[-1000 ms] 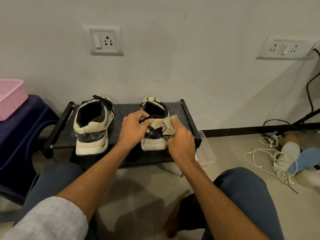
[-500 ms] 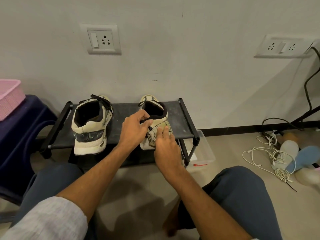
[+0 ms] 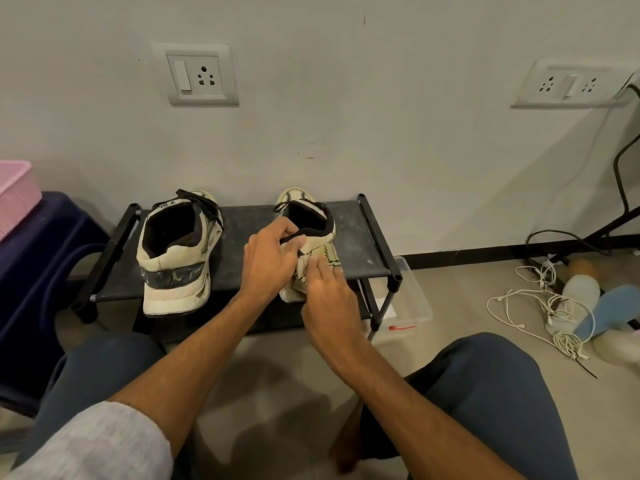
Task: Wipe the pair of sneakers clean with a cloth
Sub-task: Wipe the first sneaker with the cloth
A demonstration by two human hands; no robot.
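Looking down from the head camera, the view takes in a seated person's knees and forearms reaching toward a low black shoe rack that stands against a pale wall. Two cream sneakers sit on its top shelf, heels toward the camera and toes at the wall, well apart.

The left sneaker stands alone, untouched, with its black laces loose over the tongue. The right sneaker is the one being handled. The left hand grips it at the heel collar - thumb hooked over the black rim, fingers curled around the inner side. A beige cloth with dark stitched lines is draped over the back of that heel. The right hand lies on it from below, its fingers fairly straight and pressing the cloth flat against the heel; its thumb is hidden.

A clear plastic box sits on the floor just beside the rack's right end. Farther right lies a tangle of white cables. At the left edge a pink basket rests on a dark blue seat. On the wall above are two switch-and-socket plates - one over the left sneaker, one at the far right.
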